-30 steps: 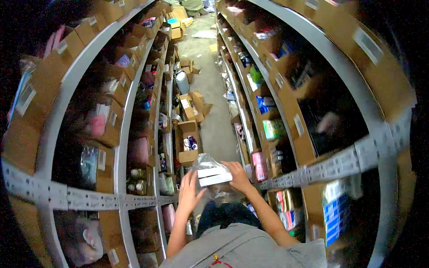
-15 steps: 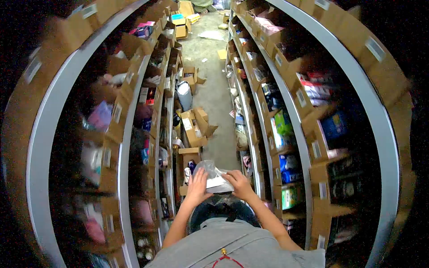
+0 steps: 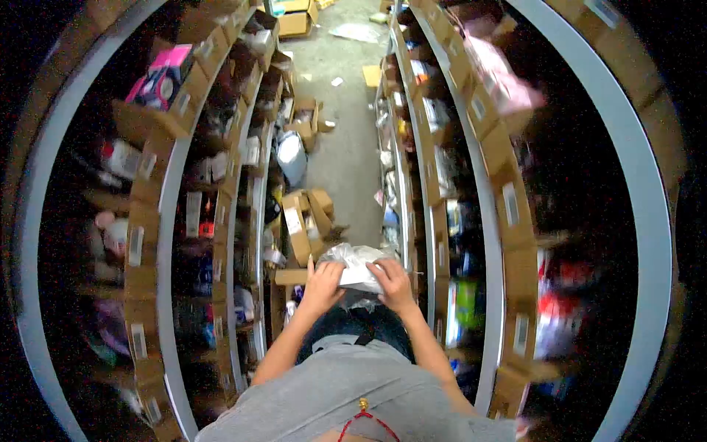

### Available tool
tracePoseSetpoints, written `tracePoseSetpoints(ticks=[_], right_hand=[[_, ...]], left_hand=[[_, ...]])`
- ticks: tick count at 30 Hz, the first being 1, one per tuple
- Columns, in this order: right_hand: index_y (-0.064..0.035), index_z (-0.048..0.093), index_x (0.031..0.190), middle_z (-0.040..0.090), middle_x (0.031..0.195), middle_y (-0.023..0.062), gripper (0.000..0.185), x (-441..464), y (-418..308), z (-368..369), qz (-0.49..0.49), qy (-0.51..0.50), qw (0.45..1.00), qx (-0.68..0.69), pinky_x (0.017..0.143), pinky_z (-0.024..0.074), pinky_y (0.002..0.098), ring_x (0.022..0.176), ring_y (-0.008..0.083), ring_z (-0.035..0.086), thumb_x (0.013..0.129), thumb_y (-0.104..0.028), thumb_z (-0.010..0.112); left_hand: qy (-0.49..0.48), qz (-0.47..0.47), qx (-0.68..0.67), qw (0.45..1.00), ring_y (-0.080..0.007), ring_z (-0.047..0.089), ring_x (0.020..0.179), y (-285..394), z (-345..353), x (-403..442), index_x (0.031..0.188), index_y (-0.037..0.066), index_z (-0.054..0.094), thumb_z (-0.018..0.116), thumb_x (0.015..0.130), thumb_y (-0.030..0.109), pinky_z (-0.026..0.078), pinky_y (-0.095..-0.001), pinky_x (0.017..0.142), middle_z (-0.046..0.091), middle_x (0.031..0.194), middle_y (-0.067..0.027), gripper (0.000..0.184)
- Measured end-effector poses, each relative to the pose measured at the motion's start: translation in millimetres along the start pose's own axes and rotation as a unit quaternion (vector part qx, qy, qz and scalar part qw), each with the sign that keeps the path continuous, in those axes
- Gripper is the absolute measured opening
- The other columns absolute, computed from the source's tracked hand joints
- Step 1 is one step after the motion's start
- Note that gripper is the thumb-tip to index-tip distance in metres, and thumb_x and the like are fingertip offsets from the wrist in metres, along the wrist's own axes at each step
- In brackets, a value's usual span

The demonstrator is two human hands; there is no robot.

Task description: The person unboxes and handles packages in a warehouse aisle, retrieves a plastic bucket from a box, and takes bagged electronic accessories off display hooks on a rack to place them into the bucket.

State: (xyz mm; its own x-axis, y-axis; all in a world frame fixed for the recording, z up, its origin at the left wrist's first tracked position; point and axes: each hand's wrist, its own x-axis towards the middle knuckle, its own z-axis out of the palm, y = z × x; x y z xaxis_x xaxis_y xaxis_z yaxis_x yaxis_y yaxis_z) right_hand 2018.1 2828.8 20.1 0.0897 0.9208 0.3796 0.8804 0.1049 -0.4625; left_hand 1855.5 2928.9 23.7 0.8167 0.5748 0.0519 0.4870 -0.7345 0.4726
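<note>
A crinkled clear plastic bag (image 3: 345,254) is held out in front of my body at waist height. A white rectangular piece, like a label or flat card (image 3: 355,275), lies across its near side. My left hand (image 3: 322,287) grips the left side of the bag, its fingers over the white piece. On the right side, my right hand (image 3: 392,286) is closed round the bag's edge with the fingers bent over the top. What is inside the bag cannot be made out.
Shelves of open cardboard bins (image 3: 143,243) run along the left, and similar labelled bins (image 3: 519,199) along the right. An open carton (image 3: 305,221), a grey sack (image 3: 292,158) and another carton (image 3: 303,121) stand along the aisle's left side. Loose plastic (image 3: 356,32) lies farther down the floor.
The shelves and floor cartons have shifted in view as I move along the aisle. The bag is turned a little, and my left fingers, flat before, now bend over the white piece.
</note>
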Motion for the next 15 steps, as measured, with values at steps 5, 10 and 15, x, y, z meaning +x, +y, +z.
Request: tracePoseSetpoints(ticks=[5,10,15], right_hand=[[-0.0081,0.050,0.103,0.047,0.095,0.0109,0.065,94,51,-6,-0.005,0.022,1.000,0.016,0.075,0.0389,0.0370,0.089,0.0302,0.045,0.041,0.005,0.058],[-0.0105,0.045,0.109,0.045,0.097,0.0111,0.069,168,96,2,0.008,0.035,0.999,0.034,0.076,0.0384,0.0375,0.092,0.0296,0.044,0.044,0.006,0.056],[-0.0108,0.040,0.115,0.042,0.101,0.0121,0.078,235,149,24,0.087,0.010,0.996,0.000,0.080,0.0370,0.0378,0.095,0.0307,0.040,0.042,0.006,0.061]], left_hand=[[0.034,0.000,0.022,0.999,-0.0214,0.044,0.095,-27,-28,94,0.100,0.008,0.043,0.065,0.055,0.012,0.016,-0.0528,0.093,0.049,0.097,-0.0055,0.050],[0.041,0.013,0.028,0.999,-0.0220,0.045,0.096,-60,-49,176,0.100,0.009,0.044,0.064,0.055,0.012,0.016,-0.0548,0.092,0.049,0.097,-0.0060,0.049],[0.042,0.049,0.032,0.997,-0.0209,0.042,0.103,-106,-59,276,0.099,0.009,0.046,0.066,0.053,0.013,0.013,-0.0573,0.092,0.049,0.100,-0.0044,0.051]])
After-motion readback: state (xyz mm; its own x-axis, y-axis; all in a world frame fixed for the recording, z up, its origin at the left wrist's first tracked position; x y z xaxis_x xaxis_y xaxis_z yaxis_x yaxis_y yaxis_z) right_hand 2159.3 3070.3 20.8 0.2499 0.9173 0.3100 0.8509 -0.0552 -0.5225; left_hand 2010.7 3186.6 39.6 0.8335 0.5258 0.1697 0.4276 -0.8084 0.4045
